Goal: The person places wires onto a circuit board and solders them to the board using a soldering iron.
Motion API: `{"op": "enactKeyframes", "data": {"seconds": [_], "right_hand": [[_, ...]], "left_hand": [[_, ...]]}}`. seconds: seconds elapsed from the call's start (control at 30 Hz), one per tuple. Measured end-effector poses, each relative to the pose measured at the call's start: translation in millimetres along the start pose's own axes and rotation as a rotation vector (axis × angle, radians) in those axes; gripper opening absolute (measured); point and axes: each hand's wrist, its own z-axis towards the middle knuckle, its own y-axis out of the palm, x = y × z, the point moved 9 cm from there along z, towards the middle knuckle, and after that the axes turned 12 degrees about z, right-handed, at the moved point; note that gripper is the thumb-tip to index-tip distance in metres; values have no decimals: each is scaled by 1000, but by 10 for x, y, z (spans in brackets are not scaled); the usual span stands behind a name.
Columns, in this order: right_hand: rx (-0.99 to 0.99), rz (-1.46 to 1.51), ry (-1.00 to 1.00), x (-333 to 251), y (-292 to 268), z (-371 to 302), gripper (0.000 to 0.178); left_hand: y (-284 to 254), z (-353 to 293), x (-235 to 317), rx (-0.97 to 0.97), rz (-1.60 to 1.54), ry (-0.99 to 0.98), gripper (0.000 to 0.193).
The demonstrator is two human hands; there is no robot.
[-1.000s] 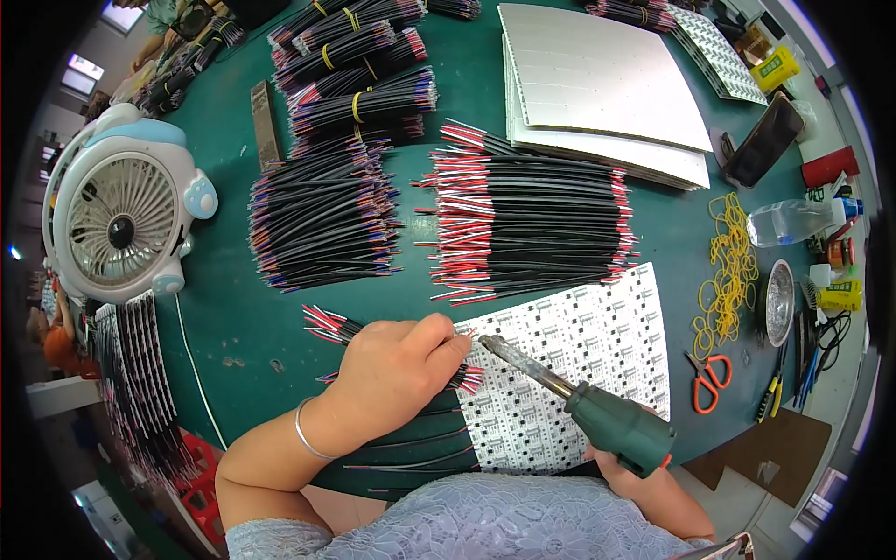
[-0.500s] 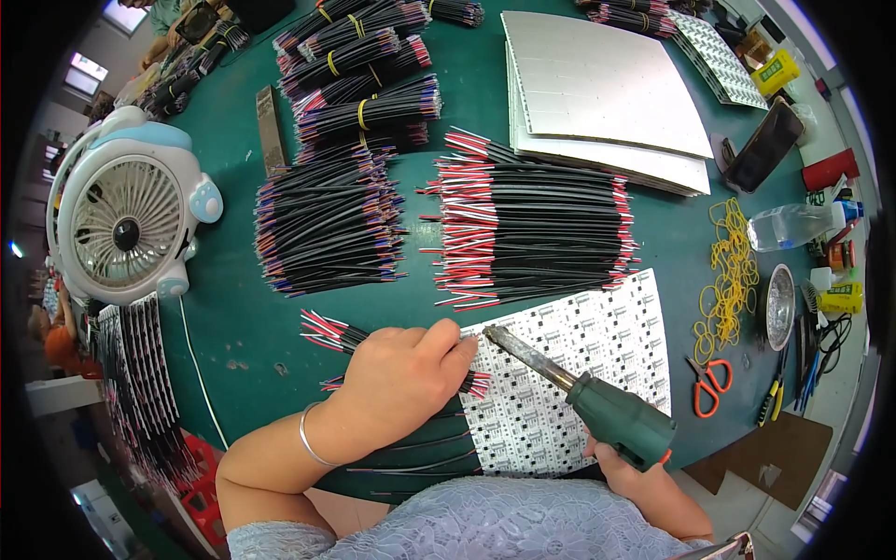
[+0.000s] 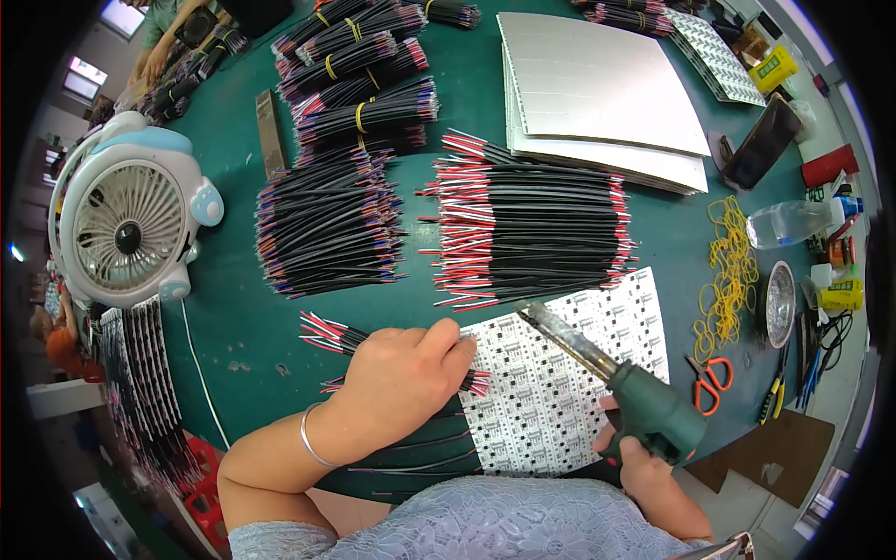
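My left hand is closed on a small bunch of black wires with red and white ends, pressing them against the left edge of a white circuit panel on the green table. My right hand grips a green soldering iron whose metal tip points up and left, hovering above the panel's upper edge, apart from the wire ends under my left fingers.
Two large piles of black wires lie beyond the panel, bundled wires farther back. A white desk fan stands left. Stacked white boards sit back right. Yellow rubber bands, orange scissors, a bottle lie right.
The soldering iron's tip has lifted away from the wire ends by my left fingers and moved right and up. My left hand stays put on the wires.
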Motion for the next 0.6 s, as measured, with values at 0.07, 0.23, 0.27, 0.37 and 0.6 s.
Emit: {"op": "enactKeyframes", "data": {"seconds": [0.07, 0.23, 0.27, 0.37, 0.6], "right_hand": [[91, 131, 9, -31, -53, 8, 52], [100, 142, 34, -6, -95, -73, 61], [97, 139, 1, -9, -114, -79, 61], [107, 158, -21, 0, -124, -80, 61], [-70, -131, -63, 48, -96, -225, 61]], "left_hand": [[-20, -24, -8, 0, 12, -8, 25], [-410, -89, -79, 221, -34, -1, 30], [-472, -104, -47, 220, -32, 0, 30], [-521, -154, -62, 239, -215, -196, 37], [53, -298, 180, 58, -189, -156, 34]]}}
